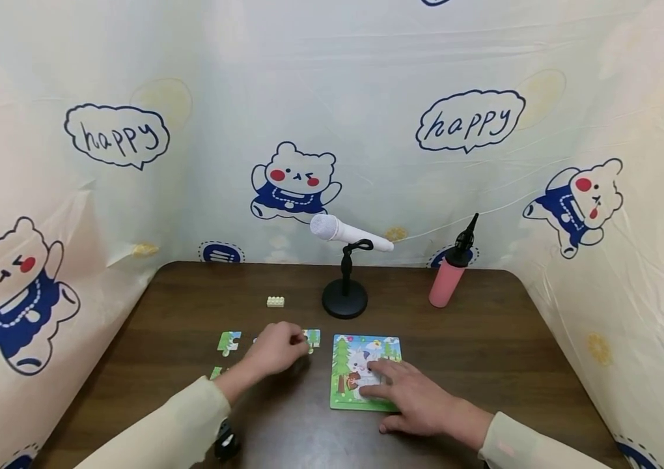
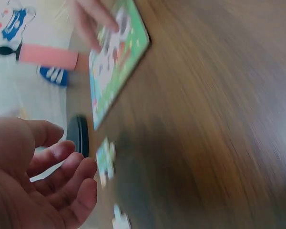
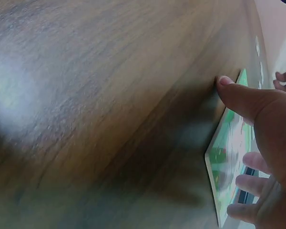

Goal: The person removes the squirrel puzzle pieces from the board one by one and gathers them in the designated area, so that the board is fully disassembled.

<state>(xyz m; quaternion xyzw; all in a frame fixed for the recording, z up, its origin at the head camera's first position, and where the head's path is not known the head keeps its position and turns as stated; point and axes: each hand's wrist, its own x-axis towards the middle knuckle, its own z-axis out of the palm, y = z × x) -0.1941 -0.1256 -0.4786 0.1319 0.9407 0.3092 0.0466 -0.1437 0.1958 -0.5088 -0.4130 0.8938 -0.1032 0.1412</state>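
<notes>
A picture puzzle board (image 1: 340, 391) with a cartoon animal, green border and blue sky lies flat on the table. Over its right side spreads my right hand (image 1: 420, 397), fingertips at the picture and thumb stretched out by the near edge. My left hand (image 1: 276, 348) hovers above the loose puzzle pieces left of the board. In the left wrist view its fingers (image 2: 78, 174) are loosely bent with nothing between them. One puzzle piece (image 1: 312, 337) shows just past the left fingertips, and another puzzle piece (image 1: 228, 342) lies farther left. A third puzzle piece (image 1: 216, 372) is partly hidden by the left forearm.
Behind the board, a white microphone (image 1: 355, 234) sits on a black round-based stand (image 1: 345, 301). A pink hand pump (image 1: 448, 283) with a black nozzle stands at the back right. A cream toy brick (image 1: 276, 301) lies at the back left of the brown table (image 1: 484, 339).
</notes>
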